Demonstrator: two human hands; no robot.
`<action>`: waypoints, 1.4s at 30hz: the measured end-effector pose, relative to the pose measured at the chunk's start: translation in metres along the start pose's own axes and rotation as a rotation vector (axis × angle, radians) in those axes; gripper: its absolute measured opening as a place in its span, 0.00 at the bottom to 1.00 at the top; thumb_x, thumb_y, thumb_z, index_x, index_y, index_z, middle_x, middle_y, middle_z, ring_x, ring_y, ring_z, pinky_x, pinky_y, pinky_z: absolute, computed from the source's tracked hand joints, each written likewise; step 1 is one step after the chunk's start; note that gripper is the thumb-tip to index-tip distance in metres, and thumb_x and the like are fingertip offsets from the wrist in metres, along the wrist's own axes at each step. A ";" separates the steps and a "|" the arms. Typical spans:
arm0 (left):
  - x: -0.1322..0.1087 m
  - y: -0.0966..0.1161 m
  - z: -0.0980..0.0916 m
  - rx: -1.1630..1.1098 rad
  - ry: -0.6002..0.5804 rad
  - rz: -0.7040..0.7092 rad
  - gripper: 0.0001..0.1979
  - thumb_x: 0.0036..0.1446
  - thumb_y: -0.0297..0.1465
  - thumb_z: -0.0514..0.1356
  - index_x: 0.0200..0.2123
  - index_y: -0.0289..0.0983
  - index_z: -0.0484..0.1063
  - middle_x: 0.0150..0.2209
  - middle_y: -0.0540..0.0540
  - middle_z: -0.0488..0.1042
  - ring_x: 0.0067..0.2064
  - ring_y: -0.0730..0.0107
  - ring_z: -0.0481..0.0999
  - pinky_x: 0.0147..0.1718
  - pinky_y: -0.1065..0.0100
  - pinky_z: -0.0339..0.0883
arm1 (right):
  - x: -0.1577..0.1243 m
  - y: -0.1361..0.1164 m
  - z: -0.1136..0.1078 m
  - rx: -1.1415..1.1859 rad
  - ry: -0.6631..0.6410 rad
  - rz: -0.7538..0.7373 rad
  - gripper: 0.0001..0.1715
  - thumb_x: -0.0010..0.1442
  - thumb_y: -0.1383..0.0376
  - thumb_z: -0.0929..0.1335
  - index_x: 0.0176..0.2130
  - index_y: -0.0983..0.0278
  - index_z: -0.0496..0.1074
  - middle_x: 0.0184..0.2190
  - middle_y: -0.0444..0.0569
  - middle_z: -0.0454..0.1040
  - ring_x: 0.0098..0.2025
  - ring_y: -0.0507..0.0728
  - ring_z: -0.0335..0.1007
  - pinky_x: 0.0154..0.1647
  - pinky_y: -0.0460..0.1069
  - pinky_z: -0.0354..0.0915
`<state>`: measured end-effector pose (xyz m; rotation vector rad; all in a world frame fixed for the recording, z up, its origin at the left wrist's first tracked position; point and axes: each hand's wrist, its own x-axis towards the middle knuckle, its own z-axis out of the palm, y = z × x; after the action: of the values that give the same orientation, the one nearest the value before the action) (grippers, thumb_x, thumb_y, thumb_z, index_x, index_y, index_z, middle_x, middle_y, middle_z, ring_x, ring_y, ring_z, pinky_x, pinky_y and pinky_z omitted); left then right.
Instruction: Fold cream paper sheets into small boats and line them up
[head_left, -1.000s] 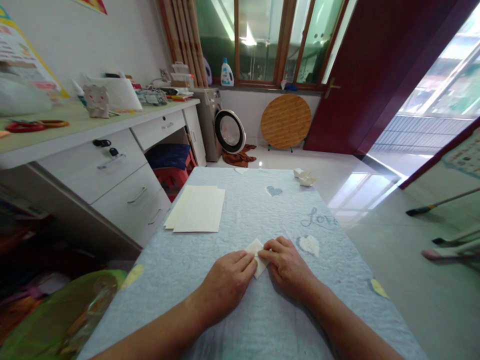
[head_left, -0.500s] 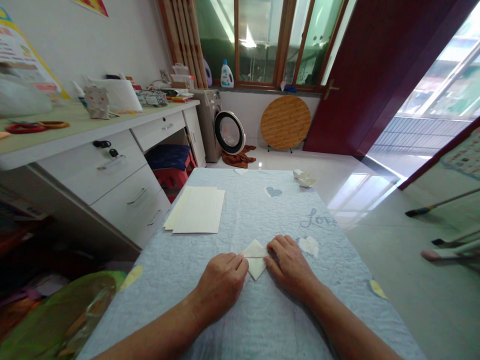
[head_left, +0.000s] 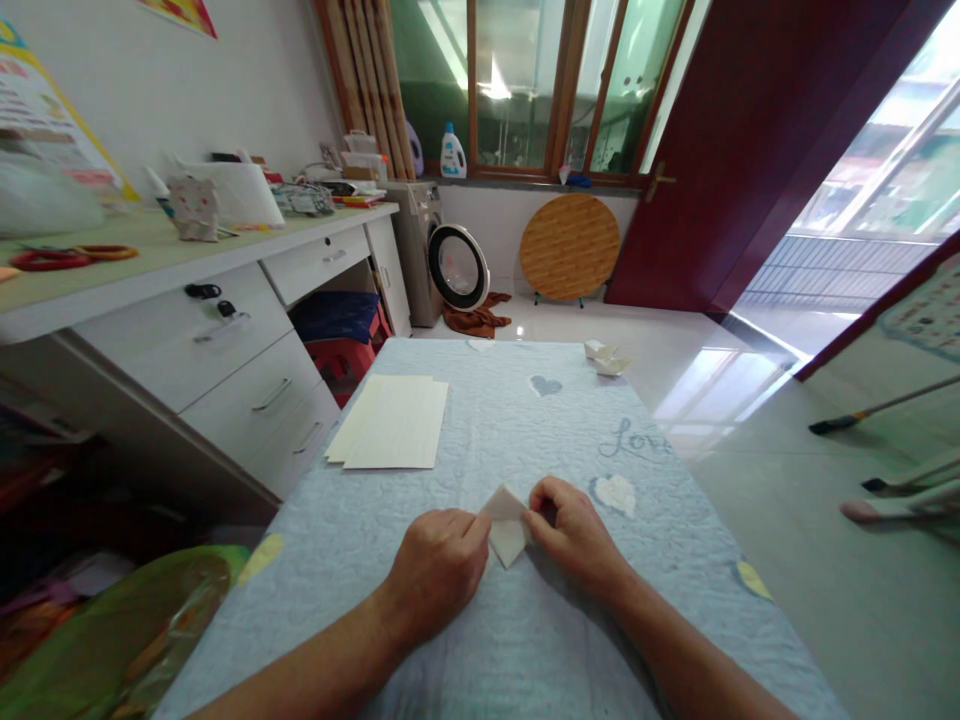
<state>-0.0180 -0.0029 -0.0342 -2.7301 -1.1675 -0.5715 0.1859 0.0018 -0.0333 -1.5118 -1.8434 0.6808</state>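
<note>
A: Here they are, left hand (head_left: 439, 565) and right hand (head_left: 574, 535), both bare, knuckles creased, broad across the back.
B: Yes, and behind each grip a bare forearm (head_left: 300, 665) runs uncovered, right down to the bottom edge of the shot.

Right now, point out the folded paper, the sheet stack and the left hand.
folded paper (head_left: 508, 535): head view, on its lower flap.
sheet stack (head_left: 394, 425): head view, middle of top sheet.
left hand (head_left: 439, 565): head view, back of the hand.
</note>
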 end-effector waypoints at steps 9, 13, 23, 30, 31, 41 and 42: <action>0.016 -0.003 -0.006 -0.892 -0.053 -0.401 0.19 0.62 0.40 0.58 0.52 0.37 0.71 0.43 0.42 0.79 0.42 0.61 0.78 0.40 0.62 0.73 | -0.005 -0.005 -0.001 -0.011 0.269 -0.307 0.07 0.56 0.71 0.62 0.29 0.61 0.62 0.28 0.45 0.65 0.34 0.56 0.63 0.36 0.50 0.60; 0.025 0.001 -0.003 -1.483 -0.115 -0.432 0.22 0.61 0.41 0.59 0.55 0.36 0.68 0.51 0.39 0.75 0.48 0.61 0.76 0.47 0.62 0.70 | -0.009 -0.010 0.000 -0.114 0.184 -0.428 0.06 0.61 0.70 0.64 0.32 0.61 0.66 0.32 0.48 0.68 0.39 0.58 0.63 0.43 0.53 0.60; 0.027 -0.001 0.012 -1.748 -0.088 -0.685 0.15 0.56 0.33 0.64 0.45 0.34 0.72 0.40 0.44 0.78 0.37 0.69 0.76 0.36 0.72 0.68 | -0.009 -0.013 -0.007 -0.082 -0.005 -0.594 0.11 0.58 0.68 0.66 0.44 0.62 0.71 0.40 0.50 0.69 0.44 0.60 0.62 0.48 0.58 0.59; 0.029 -0.008 0.014 -1.634 -0.017 -0.820 0.23 0.53 0.37 0.64 0.50 0.36 0.65 0.30 0.51 0.73 0.26 0.75 0.70 0.23 0.75 0.60 | -0.007 0.003 -0.015 -0.104 0.146 -0.508 0.31 0.53 0.82 0.60 0.53 0.61 0.65 0.48 0.53 0.64 0.51 0.60 0.58 0.52 0.57 0.60; 0.030 -0.009 0.015 -1.626 -0.023 -0.812 0.23 0.54 0.37 0.64 0.51 0.36 0.64 0.30 0.52 0.73 0.26 0.75 0.70 0.23 0.75 0.60 | -0.007 0.004 -0.014 -0.123 0.131 -0.508 0.30 0.53 0.82 0.60 0.52 0.61 0.66 0.49 0.52 0.64 0.51 0.60 0.57 0.53 0.57 0.60; 0.026 -0.008 0.014 -1.065 -0.053 -0.532 0.11 0.60 0.30 0.56 0.46 0.38 0.69 0.39 0.46 0.75 0.40 0.64 0.74 0.41 0.63 0.68 | -0.006 0.005 -0.008 -0.364 0.013 -0.510 0.08 0.61 0.74 0.67 0.32 0.63 0.72 0.35 0.47 0.71 0.40 0.57 0.60 0.43 0.52 0.56; 0.025 -0.009 0.012 -0.937 -0.045 -0.477 0.11 0.58 0.27 0.56 0.45 0.38 0.70 0.42 0.45 0.75 0.43 0.62 0.73 0.46 0.61 0.67 | -0.005 0.006 -0.008 -0.382 -0.014 -0.488 0.08 0.61 0.73 0.68 0.32 0.63 0.72 0.34 0.47 0.72 0.40 0.57 0.60 0.43 0.51 0.56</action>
<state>-0.0048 0.0233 -0.0363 -3.1342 -1.9766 -1.4310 0.1967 -0.0021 -0.0330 -1.1917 -2.3286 0.1105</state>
